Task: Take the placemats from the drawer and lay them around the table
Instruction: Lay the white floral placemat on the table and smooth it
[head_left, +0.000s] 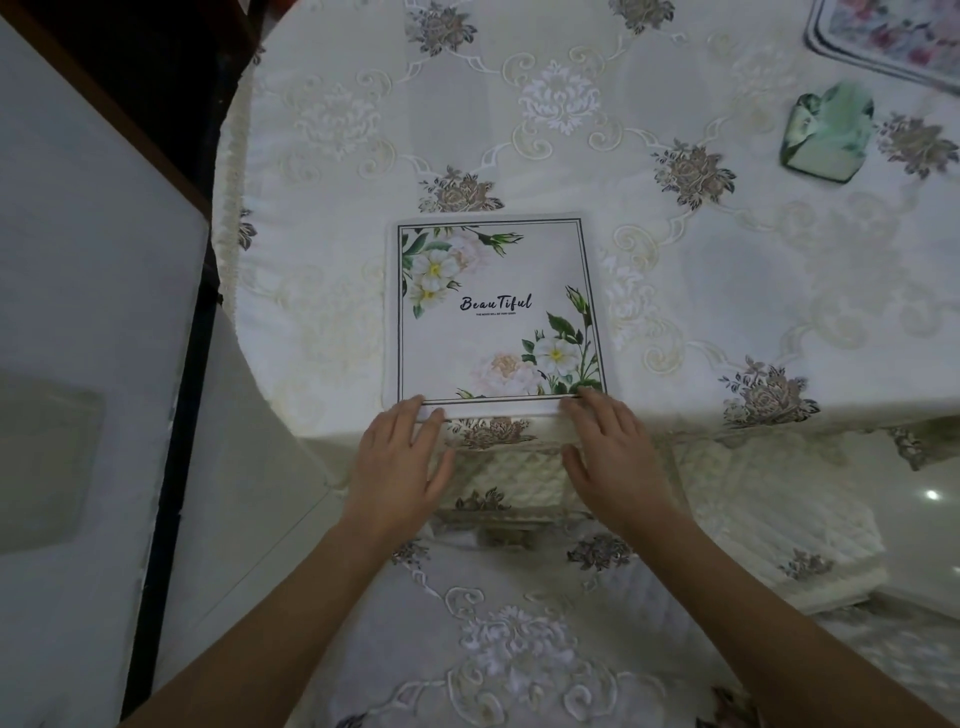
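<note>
A white square placemat (493, 317) printed with flowers and the word "Beautiful" lies flat near the front edge of the table (701, 291), which is covered by an embroidered cream cloth. My left hand (402, 467) rests with spread fingers on the mat's near left corner. My right hand (613, 457) touches the near right corner, fingers apart. Neither hand grips the mat. A second mat with a pink floral print (893, 36) shows partly at the far right corner of the view.
A green glass-like object (828, 135) stands on the table at the right. A chair with a cream embroidered cover (519, 639) sits right under my arms. A white panel with a dark edge (88, 312) stands to the left. Shiny floor shows at the right.
</note>
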